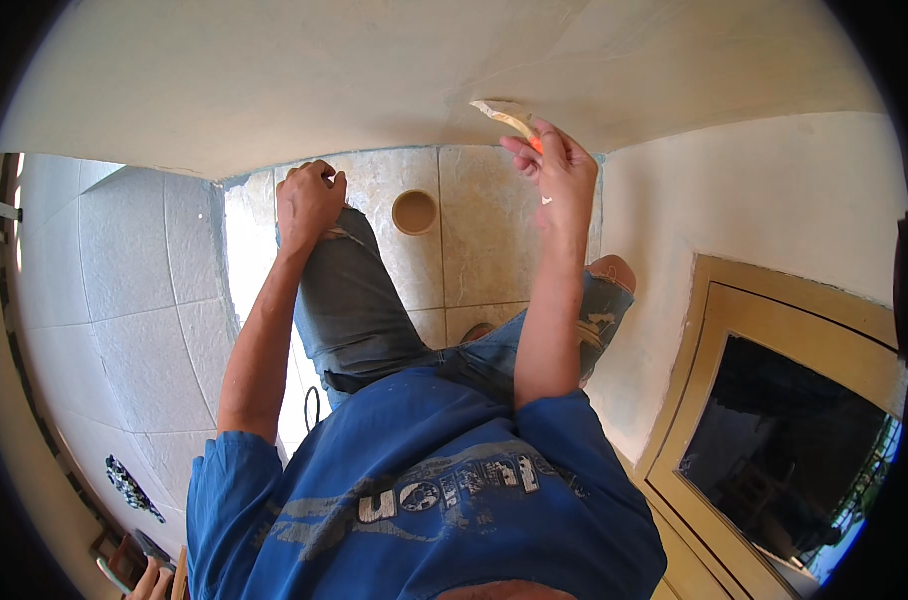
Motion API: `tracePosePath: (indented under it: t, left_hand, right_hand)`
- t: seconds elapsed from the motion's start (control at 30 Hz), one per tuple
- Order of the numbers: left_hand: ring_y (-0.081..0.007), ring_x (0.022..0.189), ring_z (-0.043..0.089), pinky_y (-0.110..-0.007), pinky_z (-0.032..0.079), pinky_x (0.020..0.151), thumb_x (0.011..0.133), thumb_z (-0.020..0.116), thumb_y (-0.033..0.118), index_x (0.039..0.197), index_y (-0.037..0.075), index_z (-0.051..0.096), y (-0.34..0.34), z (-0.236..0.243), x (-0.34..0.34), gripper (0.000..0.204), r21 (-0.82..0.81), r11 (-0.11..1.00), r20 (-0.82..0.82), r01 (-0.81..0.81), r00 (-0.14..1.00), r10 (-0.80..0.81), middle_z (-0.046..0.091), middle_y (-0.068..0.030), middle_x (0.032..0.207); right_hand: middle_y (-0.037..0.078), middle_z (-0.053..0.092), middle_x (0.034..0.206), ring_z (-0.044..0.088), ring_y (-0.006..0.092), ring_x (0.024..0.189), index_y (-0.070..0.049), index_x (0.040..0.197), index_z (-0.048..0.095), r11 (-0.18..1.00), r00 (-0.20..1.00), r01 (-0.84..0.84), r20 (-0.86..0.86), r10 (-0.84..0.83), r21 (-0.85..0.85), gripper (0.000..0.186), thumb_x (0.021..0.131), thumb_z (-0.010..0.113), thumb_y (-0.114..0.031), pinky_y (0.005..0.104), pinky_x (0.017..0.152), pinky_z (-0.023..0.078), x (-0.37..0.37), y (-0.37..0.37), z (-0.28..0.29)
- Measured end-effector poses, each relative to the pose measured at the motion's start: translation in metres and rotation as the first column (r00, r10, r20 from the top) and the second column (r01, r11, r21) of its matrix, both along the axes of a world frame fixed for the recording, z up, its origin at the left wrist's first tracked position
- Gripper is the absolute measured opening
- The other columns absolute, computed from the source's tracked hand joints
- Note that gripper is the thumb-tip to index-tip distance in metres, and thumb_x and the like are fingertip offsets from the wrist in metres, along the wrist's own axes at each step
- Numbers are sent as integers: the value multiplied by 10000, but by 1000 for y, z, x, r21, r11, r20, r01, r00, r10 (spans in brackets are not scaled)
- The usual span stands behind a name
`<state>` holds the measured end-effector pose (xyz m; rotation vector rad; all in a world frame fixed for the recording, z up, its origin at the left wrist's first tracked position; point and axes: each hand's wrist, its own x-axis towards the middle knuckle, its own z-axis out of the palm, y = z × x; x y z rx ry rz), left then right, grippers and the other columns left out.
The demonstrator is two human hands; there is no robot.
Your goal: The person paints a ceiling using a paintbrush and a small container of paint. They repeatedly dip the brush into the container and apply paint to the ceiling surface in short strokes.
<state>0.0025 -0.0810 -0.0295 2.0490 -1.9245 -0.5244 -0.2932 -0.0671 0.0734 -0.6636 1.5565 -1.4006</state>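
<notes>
My right hand (564, 170) is raised at the wall, closed round the orange handle of a putty knife (514, 118). Whitish paste coats the knife's front edge, which is at or very close to the wall surface; I cannot tell if it touches. A small whitish smear sits near my right wrist. My left hand (311, 205) rests on my left knee with its fingers curled in and no tool visible. On the floor tiles between my knees and the wall stands a round, brownish tub (415, 212), nearer to my left hand.
The plastered wall (324, 80) spans the far side, with patchy darker areas. A side wall and a yellowish frame (709, 290) around dark glass stand on the right. Large pale tiles (124, 250) lie on the left. At the lower left edge, part of another person's hand or foot (152, 580) shows.
</notes>
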Motion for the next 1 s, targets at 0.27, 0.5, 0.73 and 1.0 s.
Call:
tracePosePath:
  t: [0.27,0.5,0.73,1.0]
  left_hand:
    - [-310,971,695,-414,528,925,883,701,276,954,22,768,-1,-8,1,272,7,1000,-13,-1,1000,1,764,-135,893]
    - [-324,981,691,-422,524,927,869,705,276,949,21,768,-1,-4,2,274,8,1000,-19,-6,1000,6,760,-152,935]
    - [-325,992,693,-427,518,932,868,706,278,958,20,766,-5,-8,4,279,9,1000,-21,-8,1000,8,759,-162,941]
    - [-328,970,710,-428,534,923,877,697,277,973,25,762,-6,-5,5,278,22,1000,-28,6,1000,-5,764,-157,952]
  right_hand:
    - [192,738,962,766,252,875,140,1132,654,991,992,-24,-124,7,-129,355,1037,528,-178,298,704,591,11,1,82]
    - [212,744,919,776,273,841,145,1065,660,969,972,-63,-237,5,-238,396,1029,553,-234,300,675,605,12,-5,149]
    - [192,744,951,775,277,891,71,1065,672,948,940,-94,-340,-16,-304,398,1031,590,-318,250,687,543,11,-11,197]
    - [216,757,915,776,259,857,61,1066,670,937,881,-51,-457,-121,-346,429,1021,601,-360,225,665,513,17,6,235]
